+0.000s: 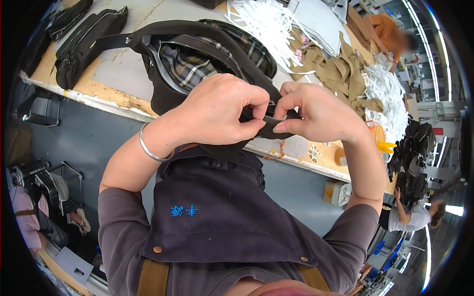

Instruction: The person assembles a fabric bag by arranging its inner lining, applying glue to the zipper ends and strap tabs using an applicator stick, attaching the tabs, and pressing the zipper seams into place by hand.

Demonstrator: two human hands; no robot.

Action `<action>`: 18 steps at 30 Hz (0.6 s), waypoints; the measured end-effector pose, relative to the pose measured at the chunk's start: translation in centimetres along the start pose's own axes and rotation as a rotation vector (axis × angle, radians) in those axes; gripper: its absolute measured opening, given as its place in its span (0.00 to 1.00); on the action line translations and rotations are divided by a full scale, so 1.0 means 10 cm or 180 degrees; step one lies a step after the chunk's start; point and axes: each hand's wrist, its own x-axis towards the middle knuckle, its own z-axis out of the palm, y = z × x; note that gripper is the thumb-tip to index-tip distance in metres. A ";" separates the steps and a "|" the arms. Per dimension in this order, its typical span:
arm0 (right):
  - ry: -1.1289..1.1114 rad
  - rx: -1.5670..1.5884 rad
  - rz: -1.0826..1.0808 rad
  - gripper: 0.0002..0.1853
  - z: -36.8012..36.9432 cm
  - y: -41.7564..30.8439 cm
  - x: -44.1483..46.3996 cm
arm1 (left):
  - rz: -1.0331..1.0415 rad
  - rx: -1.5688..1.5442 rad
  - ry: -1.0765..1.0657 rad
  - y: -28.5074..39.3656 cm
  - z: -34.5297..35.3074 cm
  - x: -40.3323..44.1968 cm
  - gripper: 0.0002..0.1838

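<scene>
A black bag [163, 93] with a plaid lining [185, 64] lies at the table's near edge, its main zipped opening gaping. My left hand [222, 106] pinches the bag's fabric beside a zipper [271, 119] at the right end. Just across from it, my right hand [311, 111] pinches the same zipper strip between thumb and forefinger. The metal teeth show in the short gap between both hands. Whether a slider sits under the fingertips is hidden.
More black bags [86, 47] lie at the table's left. White strips [259, 29] and olive fabric pieces [340, 69] are heaped at the back right. Yellow-handled scissors [386, 146] stick out at the right edge. Other people [407, 217] work farther off.
</scene>
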 end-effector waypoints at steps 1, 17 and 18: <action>0.0125 -0.0029 -0.0054 0.10 0.01 -0.01 0.00 | 0.0046 0.0007 0.0051 0.00 0.00 0.00 0.07; 0.0010 0.0378 -0.0089 0.15 0.05 0.08 0.07 | -0.0778 -0.0896 -0.0304 -0.02 -0.16 -0.03 0.05; 0.0029 0.0379 -0.0098 0.15 0.05 0.08 0.07 | -0.0809 -0.0968 -0.0304 -0.03 -0.16 -0.03 0.05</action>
